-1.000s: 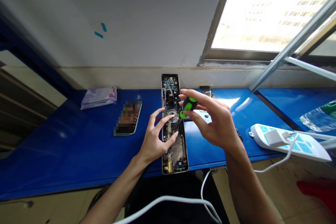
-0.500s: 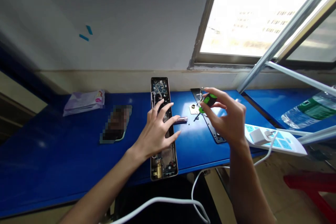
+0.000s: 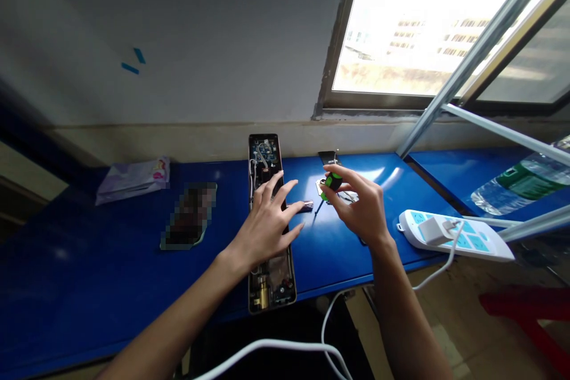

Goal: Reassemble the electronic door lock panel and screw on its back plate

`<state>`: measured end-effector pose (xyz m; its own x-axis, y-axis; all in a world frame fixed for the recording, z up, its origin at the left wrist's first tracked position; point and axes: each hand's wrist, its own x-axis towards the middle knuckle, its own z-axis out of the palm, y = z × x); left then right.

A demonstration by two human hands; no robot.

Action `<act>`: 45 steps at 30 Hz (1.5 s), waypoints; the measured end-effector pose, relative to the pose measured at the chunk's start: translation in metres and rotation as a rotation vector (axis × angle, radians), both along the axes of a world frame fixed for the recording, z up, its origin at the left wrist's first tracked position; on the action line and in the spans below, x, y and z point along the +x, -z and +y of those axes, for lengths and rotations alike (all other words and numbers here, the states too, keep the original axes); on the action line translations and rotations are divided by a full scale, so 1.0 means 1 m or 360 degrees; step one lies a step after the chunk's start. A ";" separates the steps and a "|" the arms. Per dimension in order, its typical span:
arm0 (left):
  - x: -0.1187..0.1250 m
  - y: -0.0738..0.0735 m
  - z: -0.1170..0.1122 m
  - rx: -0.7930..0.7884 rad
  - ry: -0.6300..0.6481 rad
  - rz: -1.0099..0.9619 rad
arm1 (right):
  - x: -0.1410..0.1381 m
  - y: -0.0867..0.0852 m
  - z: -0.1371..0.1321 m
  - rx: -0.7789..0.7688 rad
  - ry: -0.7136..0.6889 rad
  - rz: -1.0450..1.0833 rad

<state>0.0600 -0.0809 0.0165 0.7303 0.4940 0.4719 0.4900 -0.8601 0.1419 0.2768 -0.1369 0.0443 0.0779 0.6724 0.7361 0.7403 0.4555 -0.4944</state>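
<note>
A long, narrow dark housing [image 3: 285, 264] lies open on the blue table, showing a circuit board [image 3: 266, 150], wires and a brass cylinder [image 3: 263, 297]. Over its middle rests my left hand [image 3: 272, 217], fingers spread and gripping nothing. My right hand [image 3: 358, 199] pinches the green and black handle of a screwdriver [image 3: 330, 184], its shaft slanting down toward the tabletop. Just right of the housing a dark reddish, shiny piece [image 3: 307, 206] sticks out near my left fingertips. Behind my right hand, a black plate [image 3: 328, 157] and a small light plate are partly hidden.
A phone [image 3: 189, 217] and a lilac soft packet [image 3: 133, 181] lie to the left. On the right are a white power strip [image 3: 483, 243] with a plugged-in adapter, a water bottle [image 3: 525, 181] and metal bars [image 3: 472, 41]. A white cable [image 3: 271, 344] hangs across the front.
My right hand has moved left with the screwdriver, closer to the housing and the reddish piece. My left hand stays spread over the housing. The whole view has shifted slightly.
</note>
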 end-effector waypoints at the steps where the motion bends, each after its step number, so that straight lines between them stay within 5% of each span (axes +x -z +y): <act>1: -0.001 0.000 -0.001 0.0004 0.0002 -0.0015 | -0.001 -0.003 -0.002 0.0002 -0.0001 -0.0004; 13: -0.034 0.002 -0.008 0.0114 0.0114 -0.0384 | -0.044 -0.056 -0.030 0.0334 -0.0203 0.0490; 29: -0.053 0.007 -0.019 -0.0434 -0.0103 -0.0843 | -0.063 -0.058 -0.021 0.0174 -0.0572 0.0420; 37: -0.060 0.033 -0.014 -0.0335 -0.0191 -0.0952 | -0.083 -0.041 -0.009 0.0294 -0.0433 0.0185; 45: -0.067 0.043 -0.016 -0.0266 -0.0160 -0.0895 | -0.088 -0.046 -0.003 0.0300 -0.0463 -0.0014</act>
<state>-0.0071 -0.0972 -0.0265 0.3364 0.6486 0.6827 0.3785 -0.7570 0.5327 0.1886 -0.1399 0.0899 -0.1038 0.5175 0.8494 0.5698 0.7309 -0.3757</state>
